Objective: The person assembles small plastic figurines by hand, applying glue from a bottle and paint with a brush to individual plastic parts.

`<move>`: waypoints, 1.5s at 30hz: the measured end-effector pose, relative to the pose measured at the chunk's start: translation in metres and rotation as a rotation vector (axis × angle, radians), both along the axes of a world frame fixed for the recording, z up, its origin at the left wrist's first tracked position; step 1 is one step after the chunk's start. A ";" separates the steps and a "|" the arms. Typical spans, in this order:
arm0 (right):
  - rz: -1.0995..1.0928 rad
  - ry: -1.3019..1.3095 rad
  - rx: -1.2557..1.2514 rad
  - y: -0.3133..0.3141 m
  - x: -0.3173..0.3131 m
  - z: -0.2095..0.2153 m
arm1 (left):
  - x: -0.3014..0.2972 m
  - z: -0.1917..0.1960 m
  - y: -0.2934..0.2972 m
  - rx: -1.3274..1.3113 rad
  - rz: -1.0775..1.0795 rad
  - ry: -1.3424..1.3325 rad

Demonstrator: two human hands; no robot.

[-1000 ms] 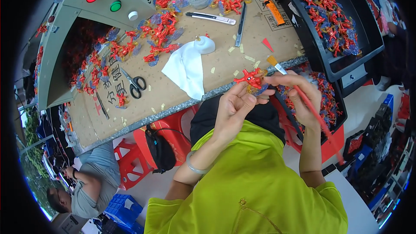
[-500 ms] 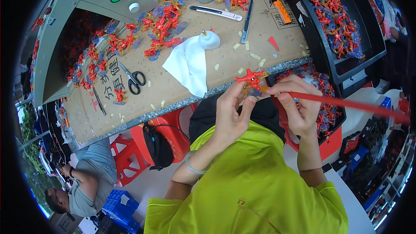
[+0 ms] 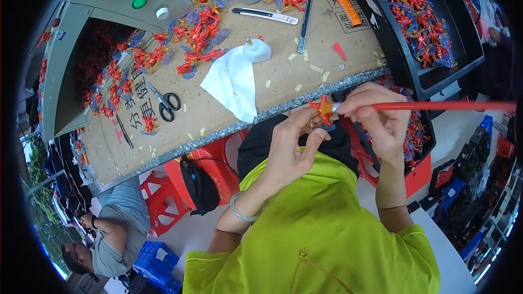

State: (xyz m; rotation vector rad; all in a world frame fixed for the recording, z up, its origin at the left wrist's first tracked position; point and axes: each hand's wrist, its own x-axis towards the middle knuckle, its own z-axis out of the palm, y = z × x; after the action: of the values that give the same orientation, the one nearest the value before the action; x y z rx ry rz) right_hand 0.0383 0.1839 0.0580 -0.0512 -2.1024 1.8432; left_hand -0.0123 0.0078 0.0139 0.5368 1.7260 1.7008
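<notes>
Left hand (image 3: pixel 289 149) raised in front of the chest, fingers curled together and pinched on a small red figure (image 3: pixel 321 110), which sits just above the fingertips and just below the speckled edge of the cardboard-covered table (image 3: pixel 229 125). Right hand (image 3: pixel 378 120) close beside on the right, fingers closed round a long red brush handle (image 3: pixel 436 106). Handle lying almost level, long axis running left to right: free end far out toward the right rim, working tip pointing left and meeting the figure at its right side. Tip itself probably a pale ferrule with bristles, though too small to tell for sure. Both hands near enough that knuckles almost touch; left hand nearer the figure, holding it from below, right hand reaching it only through the brush.

On the table beyond: white cloth (image 3: pixel 233 84) with a small white bottle (image 3: pixel 256 50) at its upper edge, scissors (image 3: pixel 166 102) to the left, scattered red and blue figures (image 3: pixel 199 30), and a black tray (image 3: pixel 392 49) of more figures at the right. Another person (image 3: pixel 109 234) sitting low at the lower left, well apart.
</notes>
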 end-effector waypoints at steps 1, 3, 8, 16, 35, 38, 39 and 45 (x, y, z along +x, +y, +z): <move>-0.002 0.000 0.001 0.003 0.000 -0.005 | -0.001 0.002 -0.001 0.059 -0.035 -0.119; -0.231 0.067 0.364 0.010 -0.004 -0.015 | -0.004 0.003 -0.004 0.117 -0.071 -0.238; -0.176 -0.200 -0.053 0.006 0.001 -0.006 | -0.014 0.003 -0.007 0.245 -0.205 -0.335; -0.113 -0.332 -0.418 -0.011 0.003 -0.024 | -0.003 0.009 0.004 0.157 -0.023 -0.203; -0.207 -0.358 -0.724 -0.023 -0.001 -0.027 | 0.006 0.015 0.011 0.060 0.166 -0.118; -0.192 -0.363 -0.720 -0.022 -0.001 -0.030 | 0.004 0.018 0.013 0.073 0.185 -0.182; -0.191 -0.362 -0.719 -0.022 -0.001 -0.030 | 0.003 0.018 0.012 0.074 0.186 -0.180; -0.137 -0.320 -0.673 -0.019 0.007 -0.023 | -0.004 0.016 0.008 0.067 0.162 -0.308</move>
State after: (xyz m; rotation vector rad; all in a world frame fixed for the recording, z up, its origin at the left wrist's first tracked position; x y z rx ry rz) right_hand 0.0456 0.1647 0.0351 -0.6697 -1.4954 2.4870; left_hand -0.0166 0.0159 0.0302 0.1547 1.5282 1.8494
